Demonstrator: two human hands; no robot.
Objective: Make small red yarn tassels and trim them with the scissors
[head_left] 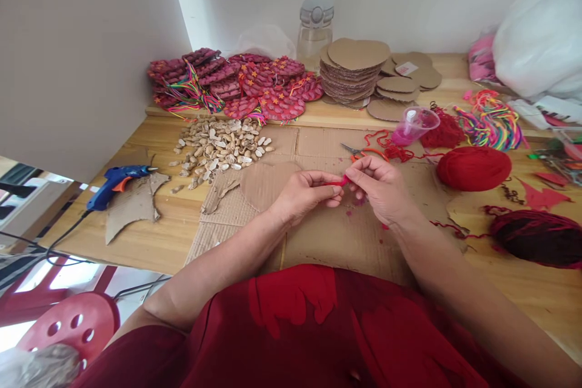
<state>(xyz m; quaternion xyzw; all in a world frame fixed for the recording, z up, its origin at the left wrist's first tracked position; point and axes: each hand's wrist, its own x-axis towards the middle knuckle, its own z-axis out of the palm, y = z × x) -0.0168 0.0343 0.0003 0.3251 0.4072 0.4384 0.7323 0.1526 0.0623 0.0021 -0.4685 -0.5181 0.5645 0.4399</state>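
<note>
Above the brown cardboard sheet (336, 236), my left hand (307, 195) and my right hand (375, 185) meet fingertip to fingertip. Both pinch a short red strand (336, 183) that looks like yarn; its ends are hidden by my fingers. Just behind my right hand lie scissors (364, 151) with orange handles. A heart-like cardboard cutout (264, 182) lies flat beyond my left wrist. To the right sit a ball of red yarn (474, 168) and a ball of dark red yarn (539, 236), whose loose strand trails toward my right forearm.
Peanut shells (222, 148) are heaped at left, near a blue glue gun (120, 185) with a cord. Decorated red pieces (273, 88), a bottle (315, 30) and stacked cardboard shapes (352, 73) line the back. A tilted plastic cup (413, 126) and colourful cords (491, 118) lie right.
</note>
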